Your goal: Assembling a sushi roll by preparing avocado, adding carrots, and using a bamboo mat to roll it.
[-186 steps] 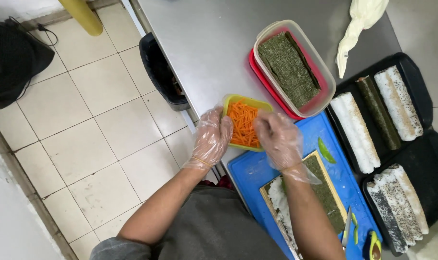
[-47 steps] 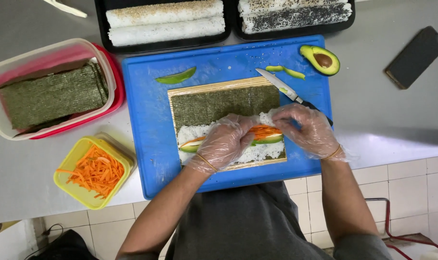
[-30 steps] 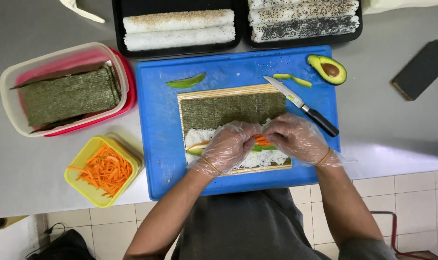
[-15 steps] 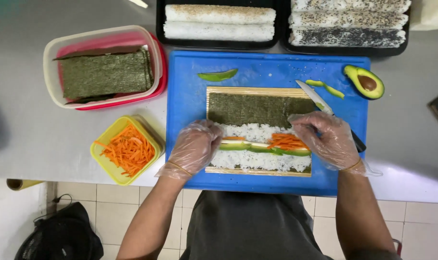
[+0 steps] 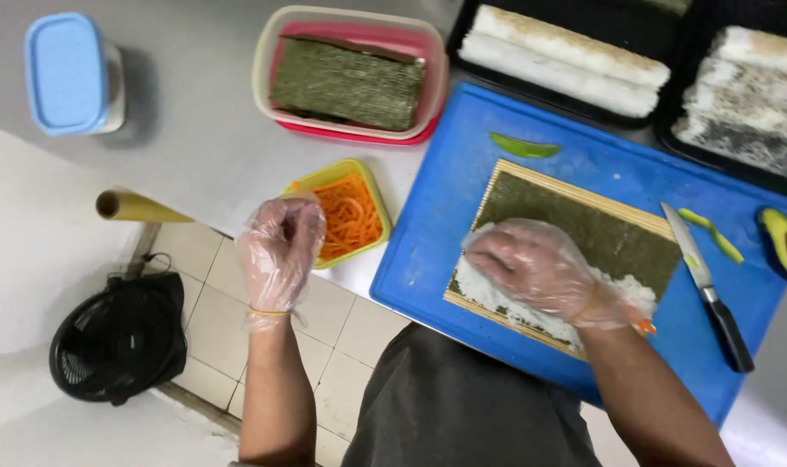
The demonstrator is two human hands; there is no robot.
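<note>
I am mid-filling. My right hand (image 5: 540, 270) lies flat, fingers released, on the rice and seaweed sheet (image 5: 584, 229) on the bamboo mat (image 5: 497, 177), centre right. My left hand (image 5: 279, 246), fingers loosely curled, hovers beside the yellow tub of carrot shreds (image 5: 348, 212), centre frame; whether it grips any, I cannot tell. Next probably calls for pinching carrot.

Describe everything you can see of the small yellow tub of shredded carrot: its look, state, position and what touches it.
The yellow tub is a small, rounded-rectangle container that looks like plastic, open with no lid. It is partly filled with thin orange carrot shreds. It sits flat near the edge of the grey counter, just left of the blue cutting board and below the pink-rimmed box of seaweed sheets. The gloved left hand is at its left end, covering that corner; whether it touches the tub is unclear.
</note>
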